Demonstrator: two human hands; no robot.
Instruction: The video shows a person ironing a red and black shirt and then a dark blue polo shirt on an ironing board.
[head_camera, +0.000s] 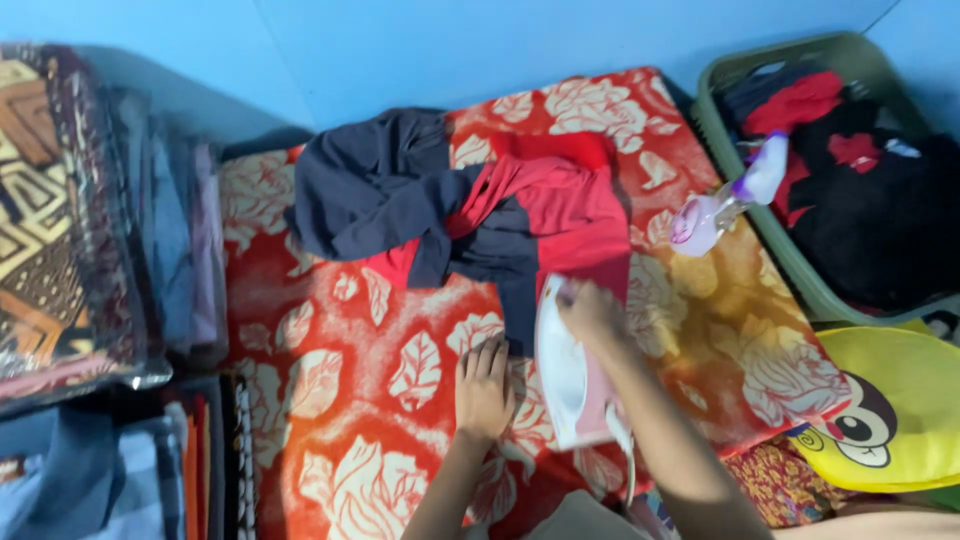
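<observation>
The right hand (592, 312) has its grip closed around the handle of a white and pink clothes iron (572, 375), which stands on its edge over the lower hem of a red and dark navy garment (470, 205). The garment lies crumpled across the middle of a red cloth with a pale leaf print (340, 400) that covers the ironing surface. The left hand (484, 388) rests flat and open on this cloth, fingers spread, just beside the iron and holding nothing. A pale lilac spray bottle (725, 205) lies tilted at the cloth's right edge, against a green laundry basket (735, 70) filled with black and red clothes. Below the basket sits a yellow cushion with a cartoon face (890, 410). To the left, stacks of folded fabric (170, 250) stand along the blue wall (480, 45).
</observation>
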